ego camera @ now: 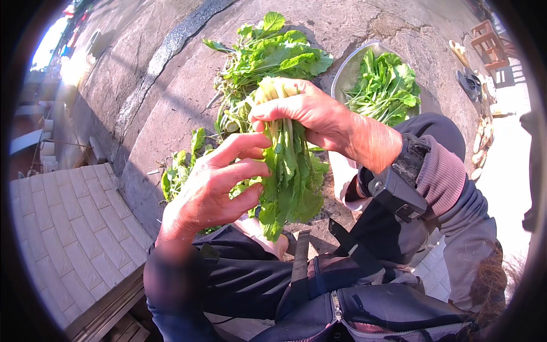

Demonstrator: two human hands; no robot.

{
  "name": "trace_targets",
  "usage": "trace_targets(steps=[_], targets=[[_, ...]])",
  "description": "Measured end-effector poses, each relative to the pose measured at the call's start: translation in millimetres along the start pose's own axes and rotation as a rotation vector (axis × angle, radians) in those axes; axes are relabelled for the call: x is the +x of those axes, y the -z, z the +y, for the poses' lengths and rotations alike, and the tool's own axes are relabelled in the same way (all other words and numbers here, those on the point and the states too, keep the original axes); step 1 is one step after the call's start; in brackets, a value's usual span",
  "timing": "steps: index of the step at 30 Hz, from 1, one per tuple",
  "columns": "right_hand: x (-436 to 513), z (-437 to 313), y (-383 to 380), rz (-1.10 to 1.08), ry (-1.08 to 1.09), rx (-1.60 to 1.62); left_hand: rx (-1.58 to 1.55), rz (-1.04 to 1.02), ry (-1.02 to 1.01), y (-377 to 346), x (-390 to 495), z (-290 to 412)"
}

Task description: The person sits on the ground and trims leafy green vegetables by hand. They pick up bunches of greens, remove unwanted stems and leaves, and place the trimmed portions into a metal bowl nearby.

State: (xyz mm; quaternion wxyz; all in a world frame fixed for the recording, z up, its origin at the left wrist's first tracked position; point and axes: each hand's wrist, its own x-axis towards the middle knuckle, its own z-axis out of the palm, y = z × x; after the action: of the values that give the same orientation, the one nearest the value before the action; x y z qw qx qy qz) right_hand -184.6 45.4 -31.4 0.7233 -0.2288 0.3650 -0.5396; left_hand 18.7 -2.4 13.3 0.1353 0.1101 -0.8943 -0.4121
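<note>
My right hand (pixel 316 115) grips a bunch of leafy greens (pixel 290 179) by its pale stems, which point up and away while the leaves hang down towards my lap. Beside the bunch is my left hand (pixel 228 184), its fingers apart and bent at the edge of the leaves; whether the fingertips touch them I cannot tell. Beyond my hands, a large heap of greens (pixel 277 55) lies on the concrete. More greens (pixel 378 85) rest in a rimmed basin or basket (pixel 342 70) at the right.
Smaller greens (pixel 175 175) lie on the cracked concrete ground (pixel 158 132) at the left. Nearer on that side is a brick-patterned surface (pixel 72 231). Shoes (pixel 468 83) and a small wooden stool (pixel 489 45) stand at the far right, near my bent knee.
</note>
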Motion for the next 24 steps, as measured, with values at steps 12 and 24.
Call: trace_targets(steps=[12, 24], targets=[[-1, -53, 7, -0.091, 0.246, 0.191, 0.203, 0.275, 0.412, 65, -76, 14], [30, 23, 39, 0.270, 0.230, -0.175, 0.190, 0.064, 0.634, 57, -98, -14]])
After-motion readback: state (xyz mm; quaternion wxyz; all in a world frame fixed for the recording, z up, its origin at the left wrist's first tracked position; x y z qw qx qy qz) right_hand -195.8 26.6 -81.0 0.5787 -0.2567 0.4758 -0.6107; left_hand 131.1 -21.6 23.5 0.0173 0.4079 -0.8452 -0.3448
